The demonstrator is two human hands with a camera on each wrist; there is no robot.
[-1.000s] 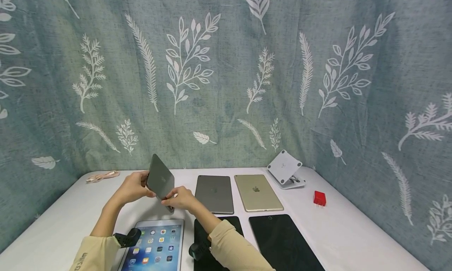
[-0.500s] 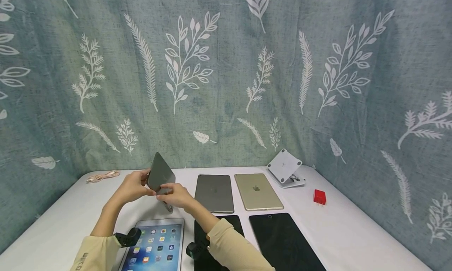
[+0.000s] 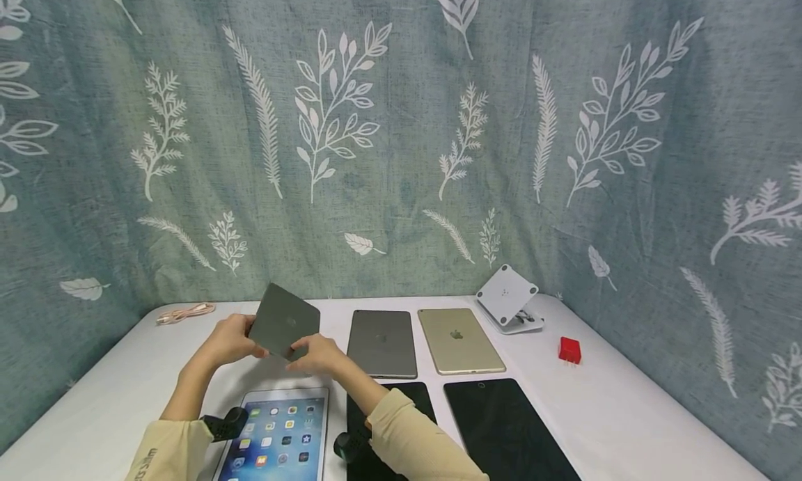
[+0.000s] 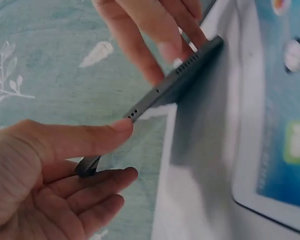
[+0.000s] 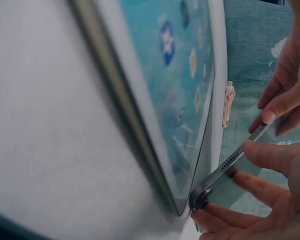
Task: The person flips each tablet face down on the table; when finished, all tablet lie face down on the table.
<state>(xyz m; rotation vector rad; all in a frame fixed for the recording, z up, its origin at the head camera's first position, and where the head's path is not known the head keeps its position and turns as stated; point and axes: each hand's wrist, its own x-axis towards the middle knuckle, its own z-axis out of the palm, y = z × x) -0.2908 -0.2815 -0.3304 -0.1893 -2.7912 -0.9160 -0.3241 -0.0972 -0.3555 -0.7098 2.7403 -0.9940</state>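
Observation:
A dark grey tablet [image 3: 285, 321] is held up and tilted at the left of the table, its back with a faint logo facing me. My left hand [image 3: 230, 340] grips its left side; in the left wrist view the thumb lies on the edge with speaker holes [image 4: 160, 91], fingers behind. With my right hand [image 3: 318, 356] I hold the lower right part. The right wrist view shows that thumb on the edge and fingers under it near the camera bump [image 5: 203, 196]. A white-framed tablet [image 3: 276, 436] with a lit screen of app icons lies just in front.
A grey tablet [image 3: 382, 343] and a gold tablet [image 3: 461, 342] lie face down to the right. Nearer are two black-screened tablets, one [image 3: 509, 429] partly beside my right sleeve. A silver stand [image 3: 509, 298], red charger plug [image 3: 569, 350] and coiled cable [image 3: 184, 313] sit toward the back.
The held tablet has turned from nearly edge-on so more of its back faces me, and its lower end has come up. My right hand shifted along its edge, then slightly right.

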